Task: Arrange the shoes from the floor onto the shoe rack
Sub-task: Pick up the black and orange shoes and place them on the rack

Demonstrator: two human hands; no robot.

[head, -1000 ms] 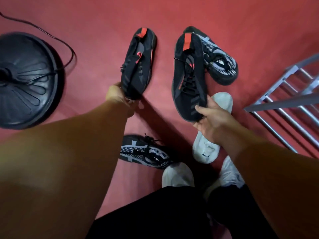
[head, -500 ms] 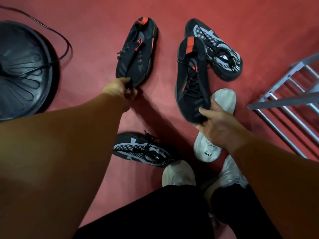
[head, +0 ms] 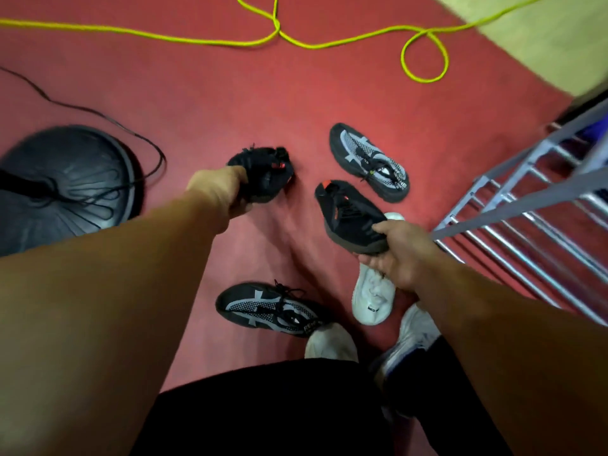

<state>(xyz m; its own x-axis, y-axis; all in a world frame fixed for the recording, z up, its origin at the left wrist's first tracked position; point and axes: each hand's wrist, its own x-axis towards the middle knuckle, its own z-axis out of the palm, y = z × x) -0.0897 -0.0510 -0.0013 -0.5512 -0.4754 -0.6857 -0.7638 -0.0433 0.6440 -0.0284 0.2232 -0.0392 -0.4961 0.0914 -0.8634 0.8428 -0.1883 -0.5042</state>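
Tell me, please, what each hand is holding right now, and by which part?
The left hand grips one black shoe with red accents at one end; which end is blurred. The right hand pinches its mate by its near end, thumb on top.

Gym-like room: red floor (head: 230,93), balance trainer (head: 65,189)

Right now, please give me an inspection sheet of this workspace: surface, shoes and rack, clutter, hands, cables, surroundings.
Surface: red carpet, bare in the middle.
Job's things: two black-and-grey sneakers, one far, one near; white sneaker on the floor; metal shoe rack at right, no shoes seen on its visible bars.
Clutter: black round fan base at left.
Hands: left hand holds a black shoe with red accents; right hand holds its mate.
Cables: yellow cord looped at the far edge; black cable by the base.
Surroundings: pale floor past the carpet.
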